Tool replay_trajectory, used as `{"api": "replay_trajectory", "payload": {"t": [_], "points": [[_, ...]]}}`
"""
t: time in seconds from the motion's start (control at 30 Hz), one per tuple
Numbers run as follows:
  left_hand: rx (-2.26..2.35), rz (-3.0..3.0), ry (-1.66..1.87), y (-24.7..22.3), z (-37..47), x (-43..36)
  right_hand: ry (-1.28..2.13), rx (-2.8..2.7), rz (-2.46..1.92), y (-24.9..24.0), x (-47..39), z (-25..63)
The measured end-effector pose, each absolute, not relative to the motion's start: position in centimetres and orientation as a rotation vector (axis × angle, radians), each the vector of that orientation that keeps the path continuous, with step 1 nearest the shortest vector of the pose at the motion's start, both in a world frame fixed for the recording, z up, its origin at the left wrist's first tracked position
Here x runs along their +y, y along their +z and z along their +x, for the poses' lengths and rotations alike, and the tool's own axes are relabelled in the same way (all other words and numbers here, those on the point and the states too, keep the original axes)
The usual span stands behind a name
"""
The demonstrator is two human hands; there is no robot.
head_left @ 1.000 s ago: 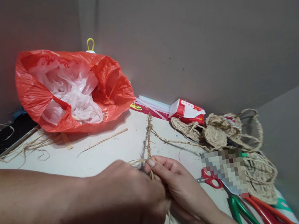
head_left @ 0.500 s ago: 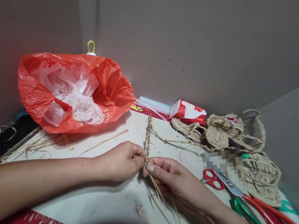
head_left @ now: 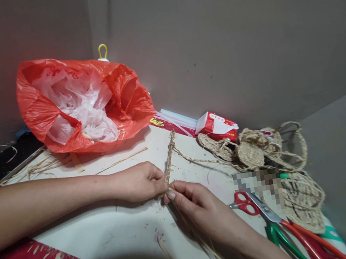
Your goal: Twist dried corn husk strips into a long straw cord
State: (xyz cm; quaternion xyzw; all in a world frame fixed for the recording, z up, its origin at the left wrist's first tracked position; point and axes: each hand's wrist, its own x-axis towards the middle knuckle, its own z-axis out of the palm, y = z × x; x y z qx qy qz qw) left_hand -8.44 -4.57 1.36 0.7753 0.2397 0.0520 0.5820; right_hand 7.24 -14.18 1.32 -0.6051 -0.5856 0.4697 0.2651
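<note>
I have both hands meeting at the near end of one braid (head_left: 169,163). My right hand (head_left: 202,212) pinches that end between thumb and forefinger; my left hand (head_left: 142,182) is curled, its fingertips pinching the braid at its left edge, though exactly which strand they have is hidden from me.

The braid runs away from my fingertips, long axis near to far, its far end leaning slightly right. Both hands touch it: the left from the left and a little farther up, the right from the right and near side. Loose strands (head_left: 216,256) trail nearer and right, below my right hand; I can't count them.

One thin cord (head_left: 197,159) stretches from near the braid's far end to a heap of woven pieces (head_left: 250,152) at right, too overlapped to count. Nearer there, I count one small pair of scissors (head_left: 246,203) beside larger shears (head_left: 266,211); the crowded handles leave their number unclear. At far right sits one tissue pack (head_left: 217,127); at far left, one red bag (head_left: 36,107) with white plastic inside (head_left: 92,116).
</note>
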Motion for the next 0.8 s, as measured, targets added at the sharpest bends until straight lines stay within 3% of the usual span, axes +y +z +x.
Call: {"api": "replay_trajectory", "payload": {"t": [0.27,0.5,0.6,0.7,0.8], "points": [[0.617,1.761,0.154,1.1,-8.5,-4.7,1.048,-1.751,-1.757,1.8,-14.5,7.8],[0.634,1.755,0.248,0.8,-8.3,-5.8,1.549,-1.162,-1.596,1.8,-14.9,6.8],[0.632,1.602,0.265,0.6,-8.3,-6.2,1.578,-0.996,-1.547,1.4,-15.2,5.4],[0.658,1.434,0.306,0.5,-8.2,-6.6,1.363,-1.205,-1.685,1.0,-15.6,4.6],[0.705,1.338,0.343,0.3,-8.2,-7.0,0.844,-1.655,-1.849,0.5,-16.1,4.6]]}}
